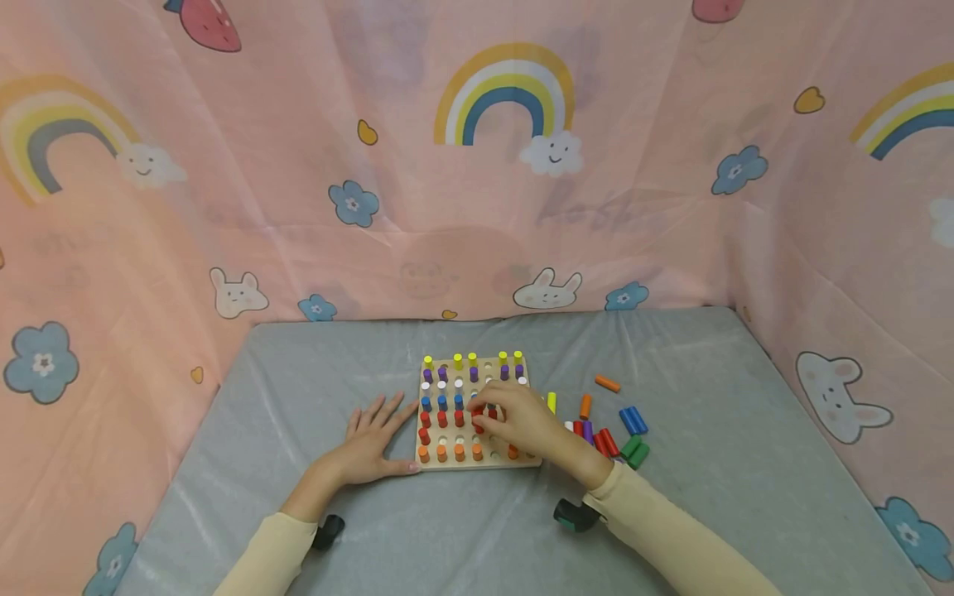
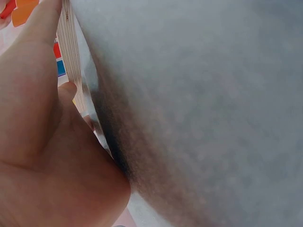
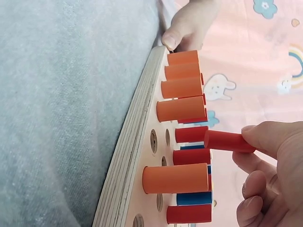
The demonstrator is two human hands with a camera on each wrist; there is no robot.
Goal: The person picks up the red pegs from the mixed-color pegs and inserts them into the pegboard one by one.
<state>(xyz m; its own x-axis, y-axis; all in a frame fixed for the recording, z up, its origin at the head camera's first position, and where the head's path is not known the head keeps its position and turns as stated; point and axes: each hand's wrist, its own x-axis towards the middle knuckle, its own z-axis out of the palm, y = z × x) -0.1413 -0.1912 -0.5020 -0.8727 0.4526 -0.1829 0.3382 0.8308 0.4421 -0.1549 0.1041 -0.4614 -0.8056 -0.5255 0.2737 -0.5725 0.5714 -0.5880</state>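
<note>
Pinching a red peg [image 3: 229, 141], the right hand [image 1: 525, 420] may bump crowded pegs [image 3: 191, 134]; the left hand [image 1: 368, 447], spread, touches the board [image 1: 469, 465].

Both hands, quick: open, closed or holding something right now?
Left hand: open, spread against the edge of the board.
Right hand: closed, pinching a red peg above the board.
</note>
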